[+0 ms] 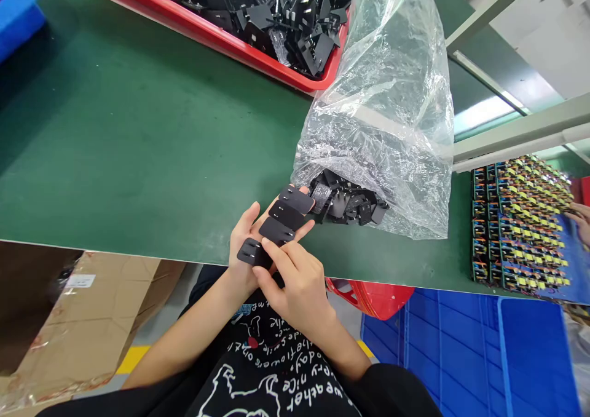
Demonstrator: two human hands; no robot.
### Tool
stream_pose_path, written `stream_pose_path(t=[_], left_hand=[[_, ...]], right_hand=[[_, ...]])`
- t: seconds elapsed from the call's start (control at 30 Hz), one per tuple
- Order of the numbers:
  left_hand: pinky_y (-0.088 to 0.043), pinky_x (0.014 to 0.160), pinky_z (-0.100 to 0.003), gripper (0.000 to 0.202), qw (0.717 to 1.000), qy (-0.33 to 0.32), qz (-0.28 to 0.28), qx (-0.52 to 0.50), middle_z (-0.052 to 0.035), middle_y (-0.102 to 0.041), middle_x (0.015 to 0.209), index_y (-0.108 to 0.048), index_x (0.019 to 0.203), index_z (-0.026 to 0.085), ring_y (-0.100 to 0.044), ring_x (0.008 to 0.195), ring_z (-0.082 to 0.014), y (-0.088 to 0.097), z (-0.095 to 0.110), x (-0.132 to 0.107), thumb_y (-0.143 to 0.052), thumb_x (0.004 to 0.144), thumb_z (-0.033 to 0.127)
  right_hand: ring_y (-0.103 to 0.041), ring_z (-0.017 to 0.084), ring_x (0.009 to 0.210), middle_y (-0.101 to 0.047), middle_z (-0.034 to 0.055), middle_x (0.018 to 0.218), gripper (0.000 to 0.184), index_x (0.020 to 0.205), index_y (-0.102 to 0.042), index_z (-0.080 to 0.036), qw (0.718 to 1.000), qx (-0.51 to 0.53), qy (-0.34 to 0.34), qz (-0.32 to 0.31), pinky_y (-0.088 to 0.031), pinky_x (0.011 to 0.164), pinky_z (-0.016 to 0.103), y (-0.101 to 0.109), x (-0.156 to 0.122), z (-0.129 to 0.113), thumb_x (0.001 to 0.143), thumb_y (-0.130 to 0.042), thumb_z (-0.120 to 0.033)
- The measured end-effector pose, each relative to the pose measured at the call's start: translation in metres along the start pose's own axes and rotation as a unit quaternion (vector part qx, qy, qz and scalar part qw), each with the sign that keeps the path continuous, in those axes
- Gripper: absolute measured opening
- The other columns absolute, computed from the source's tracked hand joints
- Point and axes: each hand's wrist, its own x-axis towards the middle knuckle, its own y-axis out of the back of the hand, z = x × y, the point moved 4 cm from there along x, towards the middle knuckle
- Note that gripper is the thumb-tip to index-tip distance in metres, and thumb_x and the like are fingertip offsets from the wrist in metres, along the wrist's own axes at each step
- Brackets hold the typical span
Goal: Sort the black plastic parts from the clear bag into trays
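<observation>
Head cam looks down at the near edge of the green table (138,146), and both hands work right over that edge. The left hand (246,235) lies palm up, fingers stretched toward the far right, with a row of four black plug plates (281,223) overlapping each other along the palm and fingers. The right hand (295,281) comes in from the near side, and its thumb and forefinger pinch the nearest plate in the row, so that hand is closed on it.

Just beyond the left fingertips sits a clear plastic bag (387,109), mouth toward the hands, with more black plates heaped in its near end and almost touching the row. Far side, a red tray (221,35) full of the same black parts runs along the table's far edge, its right corner tucked against the bag. A blue bin (16,5) pokes in at the far left.

Lots of open green surface left of the hands. To the right, a rack of circuit boards (516,226) sits near the table's near edge, another person's hand (581,220) on it.
</observation>
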Motion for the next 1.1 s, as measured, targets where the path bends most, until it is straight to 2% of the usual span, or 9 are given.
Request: stream_pose_path(t=[0.33, 0.63, 0.87, 1.0, 1.1], left_hand=[[-0.02, 0.116, -0.05, 0.052, 1.0, -0.003, -0.01, 0.001, -0.0064, -0.045, 0.144, -0.039, 0.143, 0.018, -0.029, 0.139, -0.0263, 0.0002, 0.0004, 0.0004, -0.032, 0.097, 0.042], [-0.018, 0.116, -0.05, 0.05, 1.0, -0.002, -0.003, 0.003, -0.0053, -0.048, 0.142, -0.041, 0.142, 0.022, -0.034, 0.137, -0.0272, 0.0028, -0.0001, -0.0001, -0.035, 0.096, 0.042], [-0.016, 0.117, -0.05, 0.051, 1.0, -0.007, -0.007, -0.013, -0.0057, -0.046, 0.144, -0.036, 0.144, 0.02, -0.031, 0.138, -0.025, 0.0009, 0.0001, 0.0003, -0.03, 0.098, 0.04], [-0.017, 0.118, -0.046, 0.053, 0.999, 0.005, -0.004, -0.04, -0.0057, -0.044, 0.144, -0.033, 0.146, 0.018, -0.033, 0.137, -0.0229, 0.0017, 0.0001, 0.0004, -0.031, 0.098, 0.041], [-0.019, 0.118, -0.045, 0.055, 0.997, 0.037, 0.003, -0.071, -0.0066, -0.045, 0.143, -0.03, 0.147, 0.016, -0.036, 0.135, -0.0218, 0.0047, -0.0001, 0.0009, -0.031, 0.098, 0.041]], right_hand=[[-0.059, 0.016, 0.072, -0.065, 0.0074, 0.087, 0.03, 0.113, -0.06, -0.012, 1.0, 0.001, -0.008, -0.001, -0.049, 0.06, 0.028, -0.0016, -0.0005, 0.0016, 0.093, -0.048, -0.031], [-0.058, 0.016, 0.071, -0.064, 0.0069, 0.085, 0.03, 0.113, -0.06, -0.012, 1.0, 0.009, -0.009, -0.008, -0.049, 0.06, 0.028, -0.0012, -0.0008, 0.0017, 0.093, -0.047, -0.03], [-0.057, 0.016, 0.07, -0.061, 0.007, 0.082, 0.032, 0.115, -0.061, -0.009, 0.999, 0.032, -0.004, -0.005, -0.05, 0.061, 0.028, -0.0028, -0.0025, 0.0037, 0.092, -0.05, -0.028], [-0.058, 0.015, 0.069, -0.061, 0.0072, 0.08, 0.031, 0.114, -0.061, -0.008, 0.999, 0.039, 0.007, 0.015, -0.05, 0.06, 0.028, -0.0052, -0.0039, 0.0042, 0.091, -0.052, -0.028], [-0.057, 0.014, 0.065, -0.062, 0.005, 0.075, 0.028, 0.11, -0.061, -0.01, 0.995, 0.057, 0.044, 0.063, -0.049, 0.058, 0.027, 0.0013, -0.0064, 0.0032, 0.09, -0.055, -0.028]])
